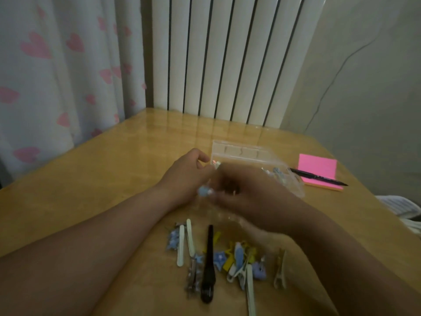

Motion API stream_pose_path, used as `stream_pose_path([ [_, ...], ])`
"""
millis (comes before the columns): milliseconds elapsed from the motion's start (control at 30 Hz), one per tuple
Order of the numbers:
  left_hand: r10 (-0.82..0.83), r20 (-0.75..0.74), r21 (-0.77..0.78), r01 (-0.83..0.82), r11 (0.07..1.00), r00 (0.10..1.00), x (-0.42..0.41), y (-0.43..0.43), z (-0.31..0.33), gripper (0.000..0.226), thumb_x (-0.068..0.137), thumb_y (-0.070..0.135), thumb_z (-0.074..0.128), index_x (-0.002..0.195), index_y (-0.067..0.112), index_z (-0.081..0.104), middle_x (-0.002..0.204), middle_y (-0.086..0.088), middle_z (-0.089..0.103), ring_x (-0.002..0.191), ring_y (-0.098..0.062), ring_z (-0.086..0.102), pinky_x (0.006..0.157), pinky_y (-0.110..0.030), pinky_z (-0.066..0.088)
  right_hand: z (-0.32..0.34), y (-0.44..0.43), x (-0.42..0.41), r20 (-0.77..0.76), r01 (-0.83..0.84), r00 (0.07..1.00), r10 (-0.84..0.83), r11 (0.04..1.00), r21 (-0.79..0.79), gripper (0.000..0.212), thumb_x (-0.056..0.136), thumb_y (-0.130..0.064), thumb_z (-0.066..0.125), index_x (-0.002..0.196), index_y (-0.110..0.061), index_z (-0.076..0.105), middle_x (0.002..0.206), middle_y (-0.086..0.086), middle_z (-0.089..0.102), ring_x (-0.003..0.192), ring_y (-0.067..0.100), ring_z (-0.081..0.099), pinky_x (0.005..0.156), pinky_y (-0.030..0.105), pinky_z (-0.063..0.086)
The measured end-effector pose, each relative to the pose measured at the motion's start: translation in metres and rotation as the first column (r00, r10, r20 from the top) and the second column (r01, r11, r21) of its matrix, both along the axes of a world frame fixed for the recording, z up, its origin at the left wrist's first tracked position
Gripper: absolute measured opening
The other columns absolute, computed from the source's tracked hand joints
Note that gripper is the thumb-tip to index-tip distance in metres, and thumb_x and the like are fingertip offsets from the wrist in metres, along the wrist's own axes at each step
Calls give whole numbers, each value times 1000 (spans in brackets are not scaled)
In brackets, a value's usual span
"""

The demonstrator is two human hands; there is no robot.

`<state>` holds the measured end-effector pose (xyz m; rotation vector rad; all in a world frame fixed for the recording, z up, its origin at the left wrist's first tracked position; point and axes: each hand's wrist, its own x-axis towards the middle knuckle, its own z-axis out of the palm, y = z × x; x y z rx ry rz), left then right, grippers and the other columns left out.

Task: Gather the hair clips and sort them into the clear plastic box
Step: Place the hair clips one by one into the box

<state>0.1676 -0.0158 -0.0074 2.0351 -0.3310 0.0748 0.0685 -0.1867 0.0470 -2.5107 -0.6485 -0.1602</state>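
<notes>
Near table (91, 179) edge: most hair clips (218, 258) unsorted, few in clear plastic box (239, 151); left hand (186, 176) pinches blue clip (202, 191); right hand (248, 192) blurred, grip unclear.

Your right hand (248, 192) is smeared by motion. Its fingers cannot be made out, and it hides the near wall of the box (241, 151). The blue piece (204, 191) between it and your left hand (186, 176) is too blurred to name, or to say which hand has it. The clips (276, 174) inside the box are a haze. One white clip (250, 293) runs off the bottom edge.
</notes>
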Motion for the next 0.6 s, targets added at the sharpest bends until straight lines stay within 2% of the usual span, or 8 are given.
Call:
stream_pose_path([
  [100, 18, 28, 56, -20, 998, 999, -1, 0, -1, 32, 101, 44, 63, 128, 26, 60, 100, -1, 69, 90, -19, 67, 83, -44, 56, 2, -35, 20, 96, 266, 953, -288, 945, 192, 10, 95, -35, 73, 102, -35, 65, 93, -12, 69, 84, 1, 65, 69, 17, 52],
  [200, 26, 33, 59, -28, 998, 999, 0, -1, -1, 32, 102, 44, 61, 128, 25, 60, 98, -1, 67, 88, -19, 66, 79, -41, 54, -3, -68, 32, 102, 456, 875, -473, 877, 153, 10, 94, -29, 78, 93, -29, 68, 86, -8, 70, 77, 8, 65, 61, 24, 47],
  [300, 33, 34, 60, -35, 998, 999, 0, -1, -1, 31, 102, 43, 61, 127, 24, 61, 97, -2, 68, 87, -20, 66, 80, -43, 54, -12, -77, 37, 53, 504, 862, -504, 864, 14, 10, 91, -27, 79, 87, -26, 70, 84, -9, 70, 76, 9, 65, 61, 26, 48],
  [433, 35, 37, 59, -37, 998, 999, 1, -1, -3, 31, 101, 45, 62, 126, 26, 61, 93, 2, 67, 83, -16, 64, 73, -38, 50, -16, -73, 40, 48, 520, 854, -518, 851, -65, 11, 93, -29, 74, 84, -24, 70, 82, -7, 69, 75, 14, 65, 66, 34, 55],
  [600, 30, 43, 57, -32, 998, 999, 3, -2, -4, 31, 101, 44, 62, 126, 26, 61, 94, 1, 67, 82, -17, 64, 73, -37, 49, -19, -72, 41, -16, 494, 867, -498, 863, -103, 32, 101, -43, 64, 80, -21, 73, 77, -2, 75, 71, 21, 70, 73, 46, 62],
])
